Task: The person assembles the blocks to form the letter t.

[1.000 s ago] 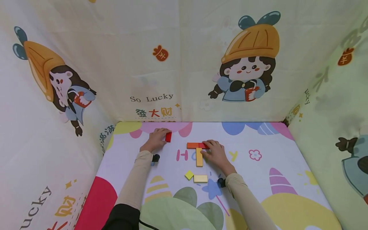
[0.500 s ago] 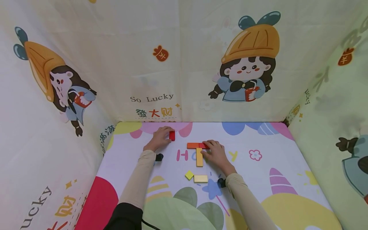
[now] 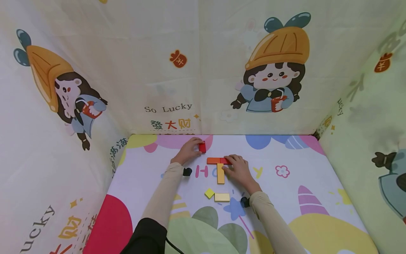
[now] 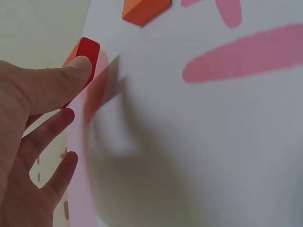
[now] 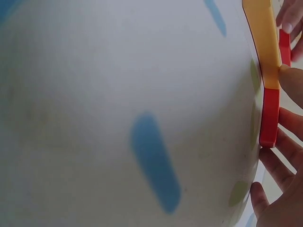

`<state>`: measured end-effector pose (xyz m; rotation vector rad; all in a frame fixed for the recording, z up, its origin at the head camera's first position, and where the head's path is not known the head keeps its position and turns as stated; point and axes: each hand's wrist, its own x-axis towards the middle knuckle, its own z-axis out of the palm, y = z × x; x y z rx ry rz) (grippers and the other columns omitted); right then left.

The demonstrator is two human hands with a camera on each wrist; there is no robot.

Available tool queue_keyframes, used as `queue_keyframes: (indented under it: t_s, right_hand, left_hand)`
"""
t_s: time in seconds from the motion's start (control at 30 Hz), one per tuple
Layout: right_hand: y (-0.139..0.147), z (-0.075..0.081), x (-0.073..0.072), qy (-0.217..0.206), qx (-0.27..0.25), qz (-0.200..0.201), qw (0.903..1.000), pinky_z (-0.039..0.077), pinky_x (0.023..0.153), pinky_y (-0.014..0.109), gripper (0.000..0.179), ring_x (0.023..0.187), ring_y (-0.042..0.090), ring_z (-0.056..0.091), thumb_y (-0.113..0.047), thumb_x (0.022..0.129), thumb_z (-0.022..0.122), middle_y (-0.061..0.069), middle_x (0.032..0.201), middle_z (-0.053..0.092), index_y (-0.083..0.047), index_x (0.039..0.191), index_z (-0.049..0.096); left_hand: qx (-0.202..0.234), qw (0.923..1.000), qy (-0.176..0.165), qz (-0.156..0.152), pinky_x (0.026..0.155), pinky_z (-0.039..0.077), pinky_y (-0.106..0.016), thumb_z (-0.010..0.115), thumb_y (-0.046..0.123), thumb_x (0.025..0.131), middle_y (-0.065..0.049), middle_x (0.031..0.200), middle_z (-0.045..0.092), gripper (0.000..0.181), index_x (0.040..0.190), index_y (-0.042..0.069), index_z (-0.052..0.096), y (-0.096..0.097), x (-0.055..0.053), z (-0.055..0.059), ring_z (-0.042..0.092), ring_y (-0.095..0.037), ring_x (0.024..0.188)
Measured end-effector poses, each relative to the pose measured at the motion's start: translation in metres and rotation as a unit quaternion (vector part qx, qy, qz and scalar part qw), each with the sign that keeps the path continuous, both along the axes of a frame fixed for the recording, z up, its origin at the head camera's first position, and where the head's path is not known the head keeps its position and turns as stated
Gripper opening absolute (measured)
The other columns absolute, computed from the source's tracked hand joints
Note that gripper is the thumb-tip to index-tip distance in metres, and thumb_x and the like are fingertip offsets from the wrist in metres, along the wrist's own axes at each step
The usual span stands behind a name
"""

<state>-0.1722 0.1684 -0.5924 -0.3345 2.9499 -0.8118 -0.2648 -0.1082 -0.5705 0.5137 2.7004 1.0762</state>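
In the head view, my left hand (image 3: 188, 151) pinches a small red block (image 3: 202, 146) between thumb and fingers, behind an arrangement of blocks. The left wrist view shows the thumb on this block's (image 4: 93, 53) face and two fingers spread below it. Orange (image 3: 213, 161) and red (image 3: 223, 161) blocks lie end to end in a row, with a long yellow-orange block (image 3: 220, 173) joining them below like a T. My right hand (image 3: 240, 171) rests at the row's right end, fingers against the red block (image 5: 270, 118) and thumb touching the yellow-orange block (image 5: 268, 52).
Nearer the person, a yellow-green square block (image 3: 209, 193) stands cornerwise beside a pale wooden rectangular block (image 3: 222, 197). A patterned cloth (image 3: 269, 187) covers the table, and printed curtains (image 3: 209, 88) rise at its back and sides. A black cable (image 3: 174, 245) hangs by the left sleeve.
My left hand has carried the red block rightward and slightly farther back, to behind the orange block. My right hand and the other blocks have stayed in place.
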Motion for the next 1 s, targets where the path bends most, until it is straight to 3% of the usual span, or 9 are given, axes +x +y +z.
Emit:
queue_keyframes:
  t_s: [0.53,1.0]
  right_hand:
    - [0.000,-0.002,-0.001,0.003,0.002,-0.002,1.0000,0.034,0.116,0.064,0.059,0.142,0.036,0.044,-0.043,0.097,0.071,0.013,0.148,0.056,-0.016,0.148,0.058]
    - [-0.001,-0.002,-0.001,0.003,0.003,-0.007,1.0000,0.033,0.119,0.065,0.060,0.143,0.036,0.044,-0.043,0.096,0.072,0.013,0.148,0.056,-0.017,0.148,0.058]
  left_hand:
    - [0.027,0.9989,-0.022,-0.030,0.119,0.046,-0.041,0.078,0.012,0.093,-0.003,0.149,0.056,0.049,0.140,0.016,0.064,0.046,-0.003,-0.001,0.051,-0.024,0.139]
    - [-0.024,0.9985,-0.009,-0.049,0.119,0.046,-0.039,0.077,0.016,0.095,0.000,0.150,0.056,0.050,0.142,0.020,0.064,0.067,-0.006,-0.008,0.050,-0.020,0.140]
